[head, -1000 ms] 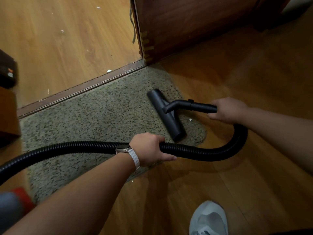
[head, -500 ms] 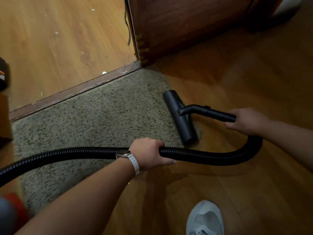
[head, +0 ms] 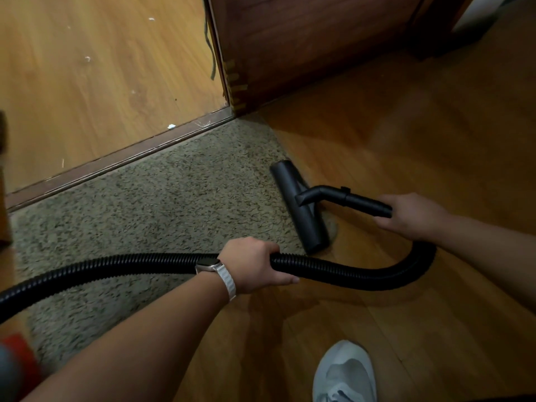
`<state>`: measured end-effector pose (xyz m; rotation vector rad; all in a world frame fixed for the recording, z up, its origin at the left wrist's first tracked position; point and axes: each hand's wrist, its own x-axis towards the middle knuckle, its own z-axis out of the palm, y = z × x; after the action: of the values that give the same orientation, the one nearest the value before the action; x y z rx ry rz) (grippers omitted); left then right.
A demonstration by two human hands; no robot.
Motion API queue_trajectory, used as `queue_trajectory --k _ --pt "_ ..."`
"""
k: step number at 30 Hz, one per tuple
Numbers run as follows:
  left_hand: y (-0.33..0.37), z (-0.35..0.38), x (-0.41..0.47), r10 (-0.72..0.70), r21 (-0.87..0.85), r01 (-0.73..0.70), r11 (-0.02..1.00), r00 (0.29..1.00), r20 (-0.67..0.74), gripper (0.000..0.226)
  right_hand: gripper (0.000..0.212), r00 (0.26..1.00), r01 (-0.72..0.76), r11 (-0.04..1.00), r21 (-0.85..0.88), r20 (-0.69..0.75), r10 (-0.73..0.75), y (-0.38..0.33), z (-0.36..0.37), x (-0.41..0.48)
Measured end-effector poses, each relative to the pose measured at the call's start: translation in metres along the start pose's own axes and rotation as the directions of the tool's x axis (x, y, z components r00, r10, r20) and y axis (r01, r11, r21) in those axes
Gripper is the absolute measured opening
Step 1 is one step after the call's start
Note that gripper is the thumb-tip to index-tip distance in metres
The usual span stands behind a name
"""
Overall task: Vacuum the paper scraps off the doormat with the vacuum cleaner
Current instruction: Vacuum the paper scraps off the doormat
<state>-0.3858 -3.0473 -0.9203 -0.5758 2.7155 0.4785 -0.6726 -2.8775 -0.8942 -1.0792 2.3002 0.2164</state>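
Observation:
A speckled grey-green doormat [head: 150, 210] lies against the door threshold. The black vacuum nozzle [head: 298, 204] rests along the mat's right edge. Its rigid black tube [head: 356, 200] runs right into my right hand [head: 412, 216], which grips it. The ribbed black hose [head: 348, 271] loops from there below the nozzle and back leftward across the mat. My left hand [head: 252, 265], with a watch on the wrist, is closed around the hose near the mat's front edge. No paper scraps show on the mat itself.
A dark wooden door [head: 304, 44] stands open at the top, with a brown threshold strip [head: 116, 161]. Small white scraps [head: 171, 126] lie on the lighter floor beyond. A grey shoe [head: 345, 372] is at the bottom; a red and grey vacuum body [head: 14, 364] at bottom left.
The nozzle has slid right across the mat, from its middle-right part to its right edge. Both hands kept their grips and moved right with it.

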Motion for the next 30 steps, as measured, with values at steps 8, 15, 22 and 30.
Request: queue_trajectory --k 8,15,22,30 --pt "-0.01 0.0 -0.009 0.012 0.017 -0.013 1.0 0.998 0.069 0.059 0.021 0.969 0.242 0.955 -0.169 0.089 -0.23 -0.048 0.004 0.016" --pt "-0.022 0.007 -0.021 0.034 0.003 -0.035 0.999 0.994 0.102 0.059 0.026 0.971 0.23 0.967 -0.111 0.093 -0.22 -0.05 0.006 0.016" --pt "-0.061 0.015 -0.058 -0.001 0.029 -0.003 1.0 0.988 0.152 0.071 0.025 0.937 0.339 0.93 -0.142 0.14 -0.32 -0.114 0.011 0.029" --pt "-0.128 -0.006 -0.092 -0.091 0.131 0.081 0.988 0.993 0.069 0.066 0.014 0.865 0.502 0.833 -0.231 0.143 -0.481 -0.216 0.009 0.044"
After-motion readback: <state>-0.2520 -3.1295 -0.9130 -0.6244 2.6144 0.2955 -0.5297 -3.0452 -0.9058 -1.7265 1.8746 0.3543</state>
